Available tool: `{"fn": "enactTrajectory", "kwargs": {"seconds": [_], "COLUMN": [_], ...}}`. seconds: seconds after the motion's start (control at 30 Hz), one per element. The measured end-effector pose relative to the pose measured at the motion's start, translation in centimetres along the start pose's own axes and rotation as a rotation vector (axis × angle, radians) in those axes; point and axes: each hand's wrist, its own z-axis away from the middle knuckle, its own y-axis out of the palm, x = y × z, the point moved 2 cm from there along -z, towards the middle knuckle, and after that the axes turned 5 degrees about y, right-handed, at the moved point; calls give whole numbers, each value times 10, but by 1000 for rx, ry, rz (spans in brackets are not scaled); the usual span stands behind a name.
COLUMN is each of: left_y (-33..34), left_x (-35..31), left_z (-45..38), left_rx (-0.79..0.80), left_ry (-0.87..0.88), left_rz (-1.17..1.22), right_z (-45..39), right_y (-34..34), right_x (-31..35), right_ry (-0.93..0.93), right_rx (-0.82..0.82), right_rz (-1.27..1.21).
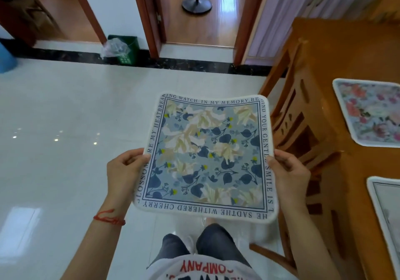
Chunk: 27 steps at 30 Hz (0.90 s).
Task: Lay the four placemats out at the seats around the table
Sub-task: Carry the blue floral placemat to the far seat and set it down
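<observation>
Blue mat (205,156) held flat over the floor, left hand (125,171) and right hand (290,171) pinching its sides; two mats (368,113) (387,210) already lie on the worktop (337,63), so at least this one remains

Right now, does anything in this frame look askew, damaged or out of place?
Nothing is damaged or spilled. The blue floral placemat, held by the left hand and right hand, sags over the white tile floor. The pink floral placemat lies slightly skewed on the orange wooden table.
</observation>
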Motion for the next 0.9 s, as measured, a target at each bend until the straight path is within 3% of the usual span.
{"fn": "enactTrajectory", "kwargs": {"seconds": [0.47,0.9], "left_y": [144,247], "left_x": [-93,-169], "left_z": [-164,-337], "left_rx": [-24,108], "left_ry": [12,66], "left_rz": [37,-5], "right_z": [-219,-369], "right_y": [66,144], "right_x": [68,116], "right_ry": [-5,4], "right_rx": [15,-83], "right_rz": [49,-53]}}
